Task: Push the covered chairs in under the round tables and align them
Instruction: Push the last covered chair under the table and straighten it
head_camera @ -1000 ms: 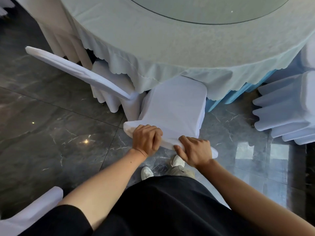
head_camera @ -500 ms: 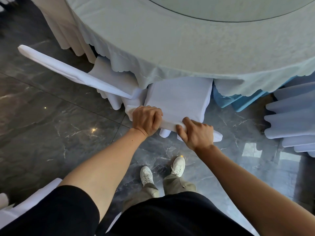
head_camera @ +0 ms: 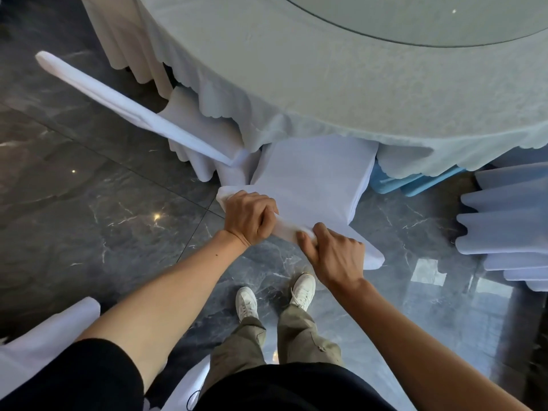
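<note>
The step in hand is the push itself. The person stands behind one covered chair [head_camera: 311, 179] and is set to drive it in under the table [head_camera: 326, 84]. The seat's front edge is hidden under the scalloped hem of the cloth [head_camera: 296, 123]. Most of the seat and the whole back stand out over the floor [head_camera: 89, 218], so the push looks partly done, not finished.

The left hand [head_camera: 249, 219] is clenched round the top edge of the chair's back near its left end, with the knuckles up and the fingers curled over the front. The right hand [head_camera: 336, 256] grasps the same edge further right, with the thumb laid on the fabric and the fingers wrapped over the far side. Both arms reach forward and down, nearly straight, and the feet are set just behind the chair.

The top edge runs at a slant, its left end nearer the table than its right, so the chair seems turned a little. The next move likely calls for more push from the right hand to square it, then a short shove straight in. The neighbour [head_camera: 133, 111] on the left sits just beside the chair's left corner. Whether they touch cannot be told, and the covers may snag there. Another chair [head_camera: 504, 226] stands apart on the right.
</note>
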A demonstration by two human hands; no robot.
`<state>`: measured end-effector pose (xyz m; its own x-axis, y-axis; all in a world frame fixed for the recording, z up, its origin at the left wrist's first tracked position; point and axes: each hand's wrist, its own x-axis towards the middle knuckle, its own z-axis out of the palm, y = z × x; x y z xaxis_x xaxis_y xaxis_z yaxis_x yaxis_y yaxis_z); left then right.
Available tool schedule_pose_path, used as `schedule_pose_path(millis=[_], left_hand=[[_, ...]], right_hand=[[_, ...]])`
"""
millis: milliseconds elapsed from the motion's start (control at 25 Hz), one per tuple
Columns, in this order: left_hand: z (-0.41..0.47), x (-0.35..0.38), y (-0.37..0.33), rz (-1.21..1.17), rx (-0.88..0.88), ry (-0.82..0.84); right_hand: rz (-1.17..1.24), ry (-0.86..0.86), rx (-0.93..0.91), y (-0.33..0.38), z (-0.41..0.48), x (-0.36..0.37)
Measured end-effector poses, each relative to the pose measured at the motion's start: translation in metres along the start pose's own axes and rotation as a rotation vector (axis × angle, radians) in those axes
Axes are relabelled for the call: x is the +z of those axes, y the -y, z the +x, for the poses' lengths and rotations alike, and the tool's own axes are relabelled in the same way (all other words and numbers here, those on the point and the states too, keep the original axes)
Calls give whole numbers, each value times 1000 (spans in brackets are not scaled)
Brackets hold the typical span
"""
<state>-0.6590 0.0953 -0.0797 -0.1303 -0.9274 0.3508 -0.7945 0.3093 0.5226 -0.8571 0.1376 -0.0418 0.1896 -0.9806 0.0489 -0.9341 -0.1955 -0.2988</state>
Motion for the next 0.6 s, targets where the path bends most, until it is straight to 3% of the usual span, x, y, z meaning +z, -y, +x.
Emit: schedule_pose_path(millis=[320,600], left_hand=[[5,-19,18,-51,76,12],[18,-19,25,-53,20,10]], right_hand=[[-12,-91,20,33,-15,6],[-56,-210,-54,30,7,11]])
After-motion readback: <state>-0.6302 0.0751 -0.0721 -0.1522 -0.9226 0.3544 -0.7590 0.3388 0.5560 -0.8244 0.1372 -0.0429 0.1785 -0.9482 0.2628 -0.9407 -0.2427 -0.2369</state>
